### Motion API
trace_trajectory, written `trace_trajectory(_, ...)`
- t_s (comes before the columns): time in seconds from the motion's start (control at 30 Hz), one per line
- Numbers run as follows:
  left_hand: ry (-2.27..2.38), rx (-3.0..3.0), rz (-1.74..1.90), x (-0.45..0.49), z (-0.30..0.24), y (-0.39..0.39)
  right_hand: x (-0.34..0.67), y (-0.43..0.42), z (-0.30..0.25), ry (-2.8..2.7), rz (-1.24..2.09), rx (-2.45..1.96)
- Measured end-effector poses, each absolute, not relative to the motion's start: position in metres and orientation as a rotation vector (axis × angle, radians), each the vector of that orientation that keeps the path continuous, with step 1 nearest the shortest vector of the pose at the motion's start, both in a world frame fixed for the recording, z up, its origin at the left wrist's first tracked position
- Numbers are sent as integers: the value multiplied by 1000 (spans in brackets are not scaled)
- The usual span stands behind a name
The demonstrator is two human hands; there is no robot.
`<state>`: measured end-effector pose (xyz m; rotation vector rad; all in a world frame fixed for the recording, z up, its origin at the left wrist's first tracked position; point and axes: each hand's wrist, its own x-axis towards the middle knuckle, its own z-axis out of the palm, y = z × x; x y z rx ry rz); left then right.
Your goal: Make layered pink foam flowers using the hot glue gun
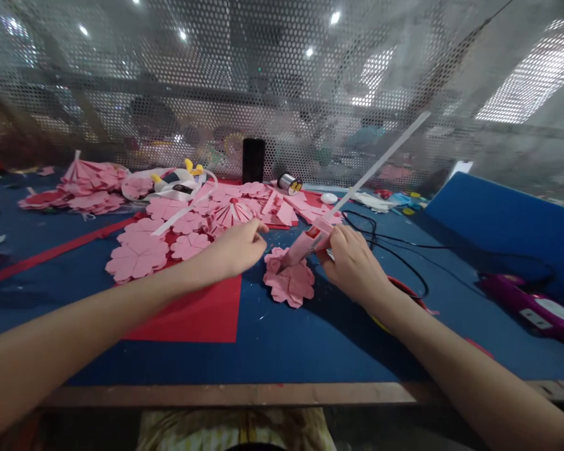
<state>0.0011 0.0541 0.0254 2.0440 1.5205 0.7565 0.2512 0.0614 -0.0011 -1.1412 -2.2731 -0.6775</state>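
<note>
My right hand [352,260] is closed around a pink hot glue gun [305,244]. A long white glue stick [380,160] sticks out of its back, slanting up to the right. The gun's nozzle points down at a pink paper flower [291,285] lying on the blue table, and I cannot tell whether it touches. Left of that flower, my left hand [242,247] hovers with thumb and index finger bent and a gap between them. Nothing shows in its grasp; the other fingers are mostly hidden.
More pink paper flowers [138,254] spread over red paper [197,313] at the left. Behind them are a phone [254,160], a wire spool [290,183] and white ribbon [183,216]. A black cable [411,266] runs right toward a purple power strip [533,307] by a blue panel [507,219].
</note>
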Motion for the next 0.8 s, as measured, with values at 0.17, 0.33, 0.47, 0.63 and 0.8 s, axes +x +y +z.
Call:
trace_trajectory(0.17, 1450, 2001, 652, -5, -2, 40, 254, 65, -2, -2261, -659, -1164)
trace_trajectory(0.33, 1422, 1891, 642, -4, -10, 40, 254, 65, -1, -2294, -652, -1147)
trace_trajectory(0.47, 1367, 1774, 660, -4, -11, 41, 253, 63, 1, -2322, -660, -1145)
trace_trajectory(0.63, 1350, 1725, 684, -2, -13, 39, 256, 64, 5, -2359, -713, -1004)
trace_trajectory(0.8, 1354, 1689, 677, 0, -15, 41, 259, 63, 12, -2377, -744, -865)
